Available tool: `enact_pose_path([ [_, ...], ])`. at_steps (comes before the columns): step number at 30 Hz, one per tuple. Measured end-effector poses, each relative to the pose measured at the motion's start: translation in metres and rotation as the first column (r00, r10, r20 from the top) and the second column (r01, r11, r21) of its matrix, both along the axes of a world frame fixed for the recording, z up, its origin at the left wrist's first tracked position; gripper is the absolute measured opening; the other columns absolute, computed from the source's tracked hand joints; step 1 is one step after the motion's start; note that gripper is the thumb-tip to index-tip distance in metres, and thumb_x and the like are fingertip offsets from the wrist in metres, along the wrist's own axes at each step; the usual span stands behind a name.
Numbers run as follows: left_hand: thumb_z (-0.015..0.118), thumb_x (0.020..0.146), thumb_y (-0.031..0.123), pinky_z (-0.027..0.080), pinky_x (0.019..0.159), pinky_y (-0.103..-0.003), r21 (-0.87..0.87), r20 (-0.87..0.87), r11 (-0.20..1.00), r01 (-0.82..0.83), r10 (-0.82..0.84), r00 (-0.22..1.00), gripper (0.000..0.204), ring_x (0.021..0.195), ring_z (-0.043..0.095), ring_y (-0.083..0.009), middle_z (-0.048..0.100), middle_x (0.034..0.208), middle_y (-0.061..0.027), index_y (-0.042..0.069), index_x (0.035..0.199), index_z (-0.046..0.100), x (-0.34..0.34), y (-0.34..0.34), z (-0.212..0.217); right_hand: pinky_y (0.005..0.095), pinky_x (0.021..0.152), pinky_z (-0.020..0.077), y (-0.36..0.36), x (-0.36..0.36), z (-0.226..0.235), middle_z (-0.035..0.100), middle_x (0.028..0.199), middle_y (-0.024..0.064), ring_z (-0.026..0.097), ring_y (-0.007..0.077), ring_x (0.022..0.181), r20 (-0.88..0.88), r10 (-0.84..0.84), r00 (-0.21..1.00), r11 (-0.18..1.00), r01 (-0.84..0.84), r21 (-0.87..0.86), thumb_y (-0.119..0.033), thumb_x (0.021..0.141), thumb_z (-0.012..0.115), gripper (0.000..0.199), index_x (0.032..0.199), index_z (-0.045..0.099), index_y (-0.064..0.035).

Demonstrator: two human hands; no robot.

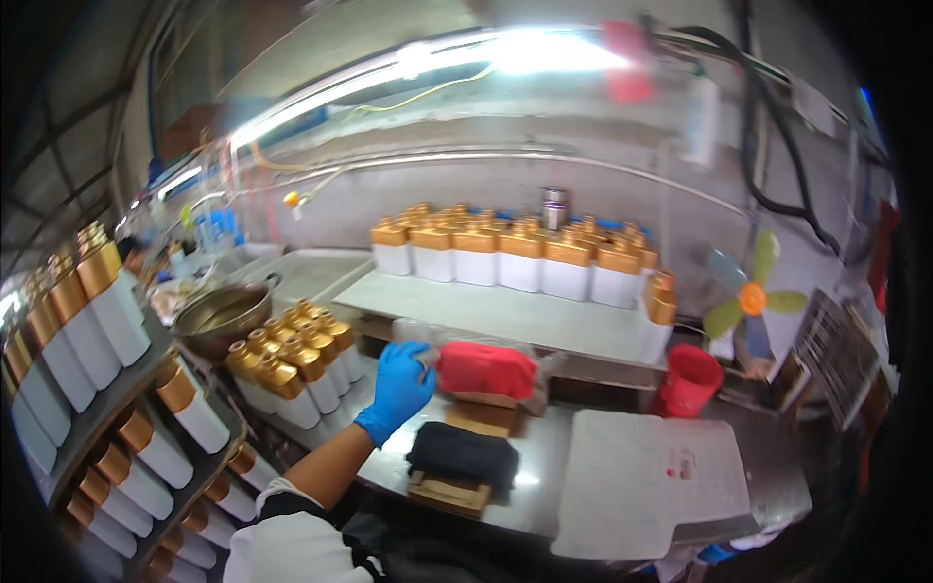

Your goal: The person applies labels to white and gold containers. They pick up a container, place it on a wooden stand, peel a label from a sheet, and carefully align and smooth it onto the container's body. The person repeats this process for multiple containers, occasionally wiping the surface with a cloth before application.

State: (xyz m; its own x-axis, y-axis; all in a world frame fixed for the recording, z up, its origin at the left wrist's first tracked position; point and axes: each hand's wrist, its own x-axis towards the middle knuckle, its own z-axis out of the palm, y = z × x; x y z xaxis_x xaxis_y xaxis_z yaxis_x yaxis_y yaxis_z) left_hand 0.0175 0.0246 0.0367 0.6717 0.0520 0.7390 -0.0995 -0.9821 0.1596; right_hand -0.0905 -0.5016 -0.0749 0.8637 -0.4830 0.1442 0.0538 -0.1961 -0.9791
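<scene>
My left hand point(397, 389), in a blue glove, reaches over the metal table with its fingers drawn together. At its fingertips a small pale grey piece point(427, 359) shows, too blurred to name. Just right of it lies a folded red cloth point(486, 370) on a brown block, with clear plastic behind. Nearer me a dark navy cloth point(463, 453) rests on a wooden block point(449, 494). Left of the hand stand several white bottles with gold tops point(301, 360), close together. My right hand is not in view.
More gold-and-white bottles line a raised shelf point(437, 301) and fill the left rack point(209, 437). A metal bowl point(224, 316) stands at far left. Pale sheets point(622, 476), a red cup point(690, 381) and a fan point(751, 298) are on the right. Another person point(130, 255) is at far left.
</scene>
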Motion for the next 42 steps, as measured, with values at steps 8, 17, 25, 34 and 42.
enact_pose_path([
  [8, 0.058, 0.079, 0.027, 0.020, 0.104, -0.056, -0.056, -0.123, 0.459, -0.887, 0.878, 0.462, 0.032, 0.121, 0.037, -0.0389, 0.049, 0.124, -0.0212, 0.002, 0.098, 0.066, -0.037, 0.135, 0.033, 0.0308, 0.059, 0.0402, 0.083, 0.039, 0.044, 0.050, 0.069, 0.0040, 0.045, 0.0161, 0.058, -0.139, 0.265, 0.954, 0.959, -0.246, 0.140, -0.025, 0.089, 0.051, 0.025, 0.069, 0.048, -0.0121],
  [17, 0.060, 0.075, 0.010, 0.044, 0.086, -0.044, -0.182, -0.209, 0.462, -0.868, 0.845, 0.493, 0.021, 0.101, 0.054, -0.0355, 0.057, 0.106, -0.0191, 0.001, 0.093, 0.063, -0.096, 0.154, 0.025, 0.0316, 0.061, 0.0397, 0.051, 0.011, 0.034, 0.045, 0.063, 0.0026, 0.043, 0.0161, 0.057, -0.119, 0.183, 0.976, 0.730, -0.053, 0.681, -0.027, 0.090, 0.050, 0.031, 0.063, 0.045, -0.0138],
  [25, 0.053, 0.073, -0.003, 0.046, 0.077, -0.042, -0.353, -0.056, 0.613, -0.706, 0.740, 0.670, 0.017, 0.089, 0.056, -0.0413, 0.058, 0.094, -0.0230, -0.004, 0.089, 0.059, -0.096, 0.199, -0.006, 0.0323, 0.064, 0.0393, 0.023, -0.007, 0.003, 0.042, 0.057, 0.0013, 0.042, 0.0161, 0.057, 0.176, 0.122, 0.977, 0.110, -0.190, 0.976, -0.028, 0.091, 0.048, 0.036, 0.058, 0.042, -0.0153],
  [34, 0.056, 0.086, 0.003, 0.039, 0.096, -0.032, -0.411, -0.001, 0.848, -0.335, 0.367, 0.930, 0.031, 0.111, 0.050, -0.0200, 0.054, 0.118, -0.0110, 0.000, 0.117, 0.054, -0.131, 0.090, 0.065, 0.0273, 0.052, 0.0425, 0.060, 0.023, 0.042, 0.054, 0.063, 0.0074, 0.052, 0.0165, 0.056, -0.182, 0.179, 0.967, 0.957, -0.129, 0.258, -0.013, 0.082, 0.063, 0.019, 0.067, 0.056, -0.0032],
  [42, 0.065, 0.078, 0.000, 0.049, 0.079, -0.027, -0.668, -0.230, 0.743, -0.033, -0.164, 0.959, 0.037, 0.087, 0.060, -0.0147, 0.064, 0.096, -0.0084, -0.001, 0.113, 0.056, -0.042, -0.003, 0.093, 0.0312, 0.057, 0.0474, 0.085, 0.052, 0.056, 0.057, 0.099, 0.0011, 0.056, 0.0193, 0.075, -0.421, 0.549, 0.722, 0.073, -0.543, -0.836, -0.043, 0.071, 0.067, 0.050, 0.112, 0.060, -0.0146],
])
